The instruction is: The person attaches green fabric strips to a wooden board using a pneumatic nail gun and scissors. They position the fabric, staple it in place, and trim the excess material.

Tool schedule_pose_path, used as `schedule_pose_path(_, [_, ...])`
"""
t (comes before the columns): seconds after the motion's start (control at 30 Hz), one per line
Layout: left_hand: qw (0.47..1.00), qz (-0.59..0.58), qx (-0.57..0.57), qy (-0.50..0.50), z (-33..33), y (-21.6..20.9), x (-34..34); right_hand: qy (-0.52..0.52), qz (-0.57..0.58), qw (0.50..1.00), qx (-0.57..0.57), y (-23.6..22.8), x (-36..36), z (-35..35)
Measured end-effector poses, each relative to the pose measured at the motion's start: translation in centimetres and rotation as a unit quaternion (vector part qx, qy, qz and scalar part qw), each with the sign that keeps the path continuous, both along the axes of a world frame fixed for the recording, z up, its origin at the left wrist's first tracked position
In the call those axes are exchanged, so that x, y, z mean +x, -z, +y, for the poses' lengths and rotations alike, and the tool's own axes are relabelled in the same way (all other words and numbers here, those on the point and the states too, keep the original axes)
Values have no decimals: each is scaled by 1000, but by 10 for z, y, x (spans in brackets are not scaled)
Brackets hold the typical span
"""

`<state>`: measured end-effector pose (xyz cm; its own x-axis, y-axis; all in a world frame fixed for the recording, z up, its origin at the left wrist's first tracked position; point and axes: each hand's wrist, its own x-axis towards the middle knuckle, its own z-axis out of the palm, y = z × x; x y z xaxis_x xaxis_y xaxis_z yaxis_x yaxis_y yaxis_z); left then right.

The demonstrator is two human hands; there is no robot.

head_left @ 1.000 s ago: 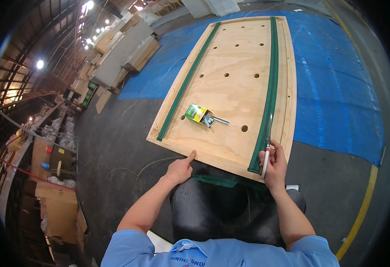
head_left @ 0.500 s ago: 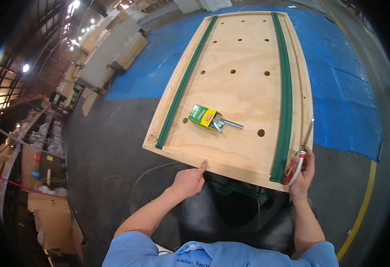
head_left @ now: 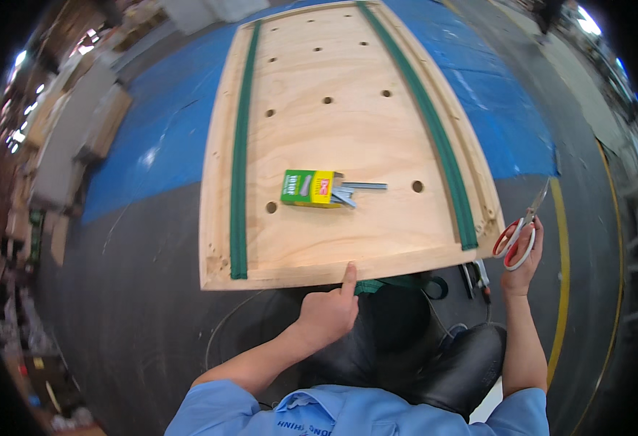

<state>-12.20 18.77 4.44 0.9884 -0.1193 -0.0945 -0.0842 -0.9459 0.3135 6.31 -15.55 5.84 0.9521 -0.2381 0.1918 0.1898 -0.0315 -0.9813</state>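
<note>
In front of me lies a long plywood panel with a raised wooden frame, rows of holes and two green webbing straps, the left strap and the right strap. My left hand is at its near edge, one finger stretched onto the frame and the others curled, with nothing seen in it. Beyond the near right corner, my right hand holds red-and-white scissors, blades pointing up and away. On the panel a green-and-yellow box lies on its side, strips of metal staples sticking out of it.
Blue sheeting covers the floor around the far part of the panel. Below the near edge are tools, partly hidden, and a cable. Stacked boards stand at the left. A yellow line runs along the floor at the right.
The scissors in my right hand have moved right, off the strap's near end and clear of the panel. My left finger stays on the near edge, a little further right. The whole view has turned.
</note>
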Motion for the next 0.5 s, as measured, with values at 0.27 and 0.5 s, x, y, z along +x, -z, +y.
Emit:
schedule_pose_path(0.27, [993, -81, -21, 86, 39, 19, 0, 99, -65, 993, -9, -87, -85, -35])
schedule_pose_path(0.5, [995, -72, -36, 55, 41, 19, -2, 185, -20, 976, -110, -62, -83, -41])
